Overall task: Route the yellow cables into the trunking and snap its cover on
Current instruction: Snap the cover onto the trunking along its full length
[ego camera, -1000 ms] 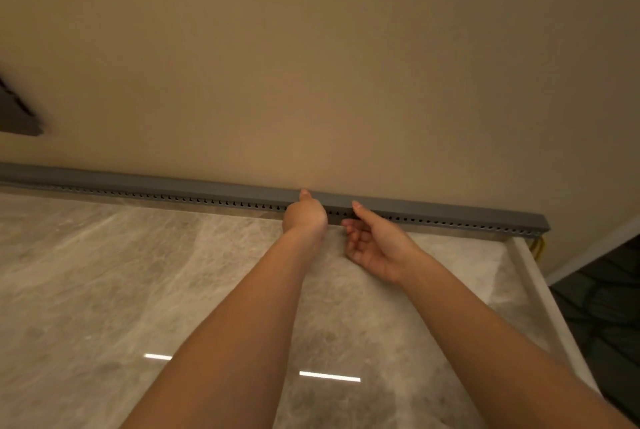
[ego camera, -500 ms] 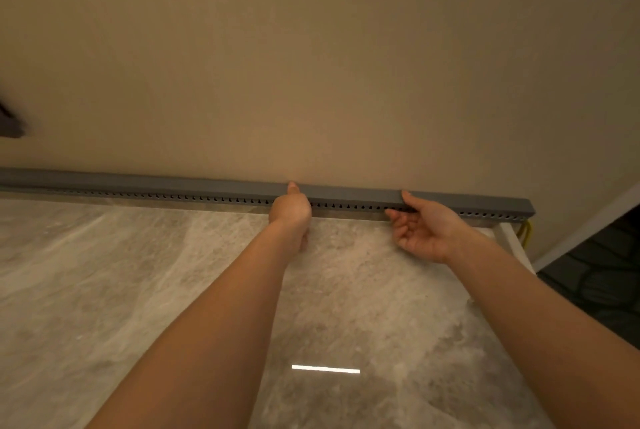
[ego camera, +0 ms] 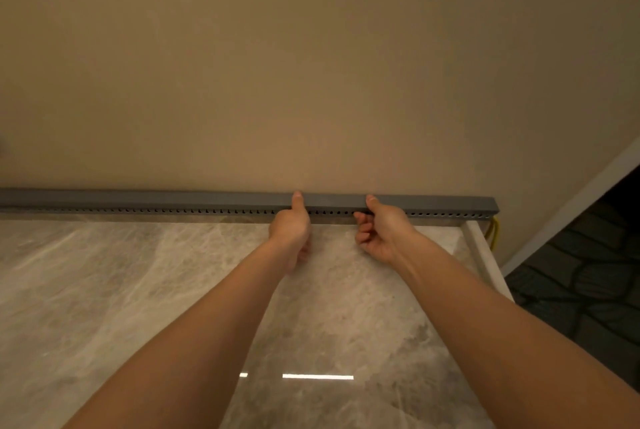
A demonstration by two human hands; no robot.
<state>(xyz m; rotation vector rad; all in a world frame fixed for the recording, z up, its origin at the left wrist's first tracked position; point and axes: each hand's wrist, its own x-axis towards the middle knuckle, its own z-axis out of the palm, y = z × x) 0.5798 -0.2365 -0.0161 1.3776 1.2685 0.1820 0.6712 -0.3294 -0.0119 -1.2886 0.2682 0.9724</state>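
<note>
A long grey trunking (ego camera: 138, 201) with its cover on top runs along the foot of the beige wall, with a slotted front face. My left hand (ego camera: 290, 229) has its thumb pressed on the cover's top, fingers curled below and mostly hidden. My right hand (ego camera: 382, 231) is a short way to the right, thumb on the cover and curled fingers at the slotted front. Yellow cables (ego camera: 493, 231) hang out past the trunking's right end; any cables inside are hidden.
The trunking sits at the back of a glossy marble surface (ego camera: 104, 290), whose raised right edge (ego camera: 485, 255) drops to a dark patterned floor (ego camera: 588, 272). A white skirting strip (ego camera: 571, 206) slants along the right wall.
My right hand first slid right along the cover, then held its place. My left hand has since shifted right, closing the gap. The view has panned a little.
</note>
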